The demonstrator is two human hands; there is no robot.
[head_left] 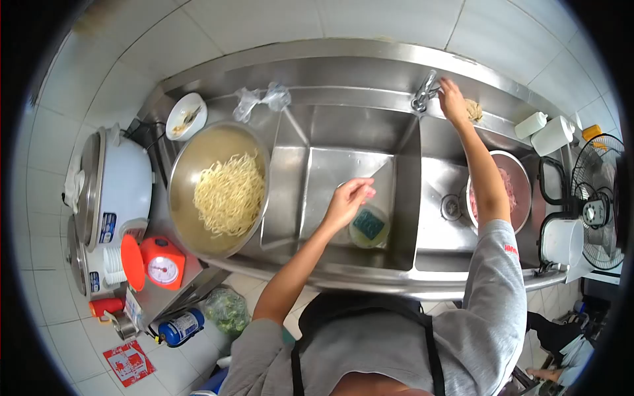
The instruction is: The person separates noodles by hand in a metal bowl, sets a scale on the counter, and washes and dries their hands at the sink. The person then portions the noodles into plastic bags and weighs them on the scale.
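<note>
"What was the biggest thing there?"

"The steel sink (363, 125), across the middle of the frame. A wide bowl (224, 138) of noodles (231, 195) stood at centre left, a smaller bowl (522, 185) of pink meat (511, 191) at centre right."

"And the hands?"

"The left hand (350, 201) hung mid-frame over the sink, its fingers loosely bent and released. The right hand (452, 101) was at upper right, beside the tap (422, 98); whether its fingers grasped the lever, nobody could tell."

"Anything smaller?"

"A green pad (368, 225) lay in the sink, right of bottom centre."
</note>
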